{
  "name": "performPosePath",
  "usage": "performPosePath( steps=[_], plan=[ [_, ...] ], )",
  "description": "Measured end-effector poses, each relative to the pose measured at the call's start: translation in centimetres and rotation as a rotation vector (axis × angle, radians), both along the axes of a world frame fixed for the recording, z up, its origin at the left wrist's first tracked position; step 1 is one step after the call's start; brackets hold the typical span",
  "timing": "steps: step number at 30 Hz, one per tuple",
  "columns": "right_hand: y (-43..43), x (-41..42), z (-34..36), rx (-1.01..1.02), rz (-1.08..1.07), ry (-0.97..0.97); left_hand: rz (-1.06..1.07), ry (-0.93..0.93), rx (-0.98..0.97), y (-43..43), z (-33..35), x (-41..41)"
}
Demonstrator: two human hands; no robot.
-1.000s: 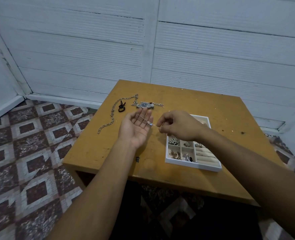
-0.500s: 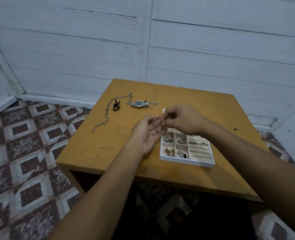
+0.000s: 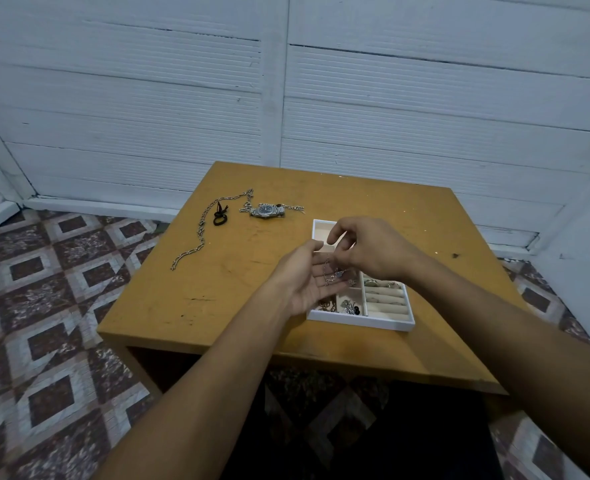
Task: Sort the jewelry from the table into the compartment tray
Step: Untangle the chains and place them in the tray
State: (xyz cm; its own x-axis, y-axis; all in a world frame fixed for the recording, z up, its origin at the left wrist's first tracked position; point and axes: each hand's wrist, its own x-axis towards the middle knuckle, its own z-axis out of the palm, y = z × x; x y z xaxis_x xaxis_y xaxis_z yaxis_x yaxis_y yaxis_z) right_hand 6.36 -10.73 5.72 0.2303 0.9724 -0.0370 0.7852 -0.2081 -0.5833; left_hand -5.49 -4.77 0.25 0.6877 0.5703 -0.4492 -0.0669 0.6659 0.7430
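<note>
1. This is looking like a plain room in a home: white ribbed panels are lining the walls and meeting in a corner at the left.
2. Patterned maroon-and-grey tiles are covering the floor, and a white skirting board is running along the wall's foot.
3. A small, scuffed wooden table is standing near the wall, carrying personal items such as a wristwatch.

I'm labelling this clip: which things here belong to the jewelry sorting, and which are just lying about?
Job: fine chain, pinched by the right hand over the left hand; watch; long chain; compartment tray.
Lying about: black hair tie, probably.
</note>
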Motion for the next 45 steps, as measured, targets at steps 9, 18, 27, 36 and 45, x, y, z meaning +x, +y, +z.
performPosePath(
  steps=[9, 18, 27, 36, 45],
  plan=[
    [-1.9, 0.1, -1.8, 0.01, -0.042, 0.006, -0.05, 0.087, 0.099, -1.4, 0.3, 0.4],
    [-3.5, 1.0, -3.2, 0.071, -0.079, 0.03, -0.081, 0.168, 0.194, -2.5, 0.8, 0.9],
    [-4.7, 2.8, -3.8, 0.14, -0.174, 0.083, -0.084, 0.284, 0.213, -3.3, 1.0, 1.5],
    [-4.8, 2.9, -4.2, 0.158, -0.202, 0.143, -0.064, 0.285, 0.297, -3.6, 1.4, 1.8],
    [-2.7, 3.1, -4.0, 0.096, -0.132, -0.038, 0.184, 0.452, 0.764, -0.5, 0.1, -0.8]
  ],
)
